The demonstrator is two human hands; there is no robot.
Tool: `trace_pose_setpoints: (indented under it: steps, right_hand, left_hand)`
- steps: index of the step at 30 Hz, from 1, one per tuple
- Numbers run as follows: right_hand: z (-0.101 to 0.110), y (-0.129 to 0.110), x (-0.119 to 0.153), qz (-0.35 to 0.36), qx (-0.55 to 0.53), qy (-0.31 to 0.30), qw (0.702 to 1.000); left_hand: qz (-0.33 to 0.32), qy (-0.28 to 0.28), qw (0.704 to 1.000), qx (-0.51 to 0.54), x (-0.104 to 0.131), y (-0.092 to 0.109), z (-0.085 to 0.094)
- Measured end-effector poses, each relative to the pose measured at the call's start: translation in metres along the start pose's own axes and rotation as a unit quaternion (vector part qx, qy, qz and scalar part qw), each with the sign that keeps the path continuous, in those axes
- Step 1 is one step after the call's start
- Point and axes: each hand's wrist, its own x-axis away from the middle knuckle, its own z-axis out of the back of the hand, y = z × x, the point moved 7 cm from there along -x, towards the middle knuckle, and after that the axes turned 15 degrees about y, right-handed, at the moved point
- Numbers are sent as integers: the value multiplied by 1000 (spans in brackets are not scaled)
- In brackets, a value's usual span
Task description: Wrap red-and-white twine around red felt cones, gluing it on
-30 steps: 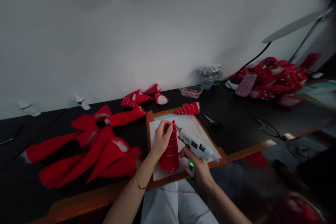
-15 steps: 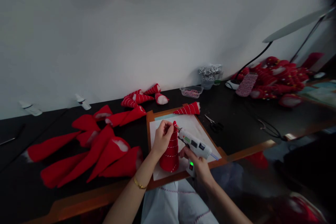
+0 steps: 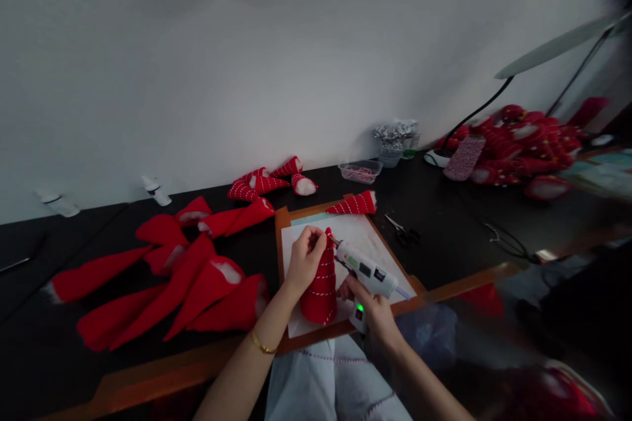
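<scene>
A red felt cone (image 3: 322, 289) wound with red-and-white cord stands upright on white paper (image 3: 297, 327) over a wood-edged board. Beside its tip, my left hand (image 3: 306, 258) is closed in a pinch; what lies between the fingertips is too small to make out. My right hand (image 3: 371, 308) is wrapped round the grip of a white glue gun (image 3: 368, 270) with a green light. The gun's nozzle points left and meets the cone near its tip, close to my left fingertips. Another corded cone (image 3: 356, 204) lies at the board's back edge.
Plain red cones (image 3: 190, 283) lie to the left, with corded cones (image 3: 269, 184) behind. Scissors (image 3: 402, 231) lie right of the board. Further back are a plastic tray (image 3: 360, 172), a lamp (image 3: 553, 49) and a red pile (image 3: 528, 145). Two white bottles (image 3: 156, 191) lie near the wall.
</scene>
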Motion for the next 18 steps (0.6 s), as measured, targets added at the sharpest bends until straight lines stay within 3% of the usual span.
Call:
trace_pose_setpoints:
  steps: [18]
  right_hand:
    - [0,12,1,-55,-26,5,998]
  left_hand:
    - [16,0,1000,17,0,-4,1]
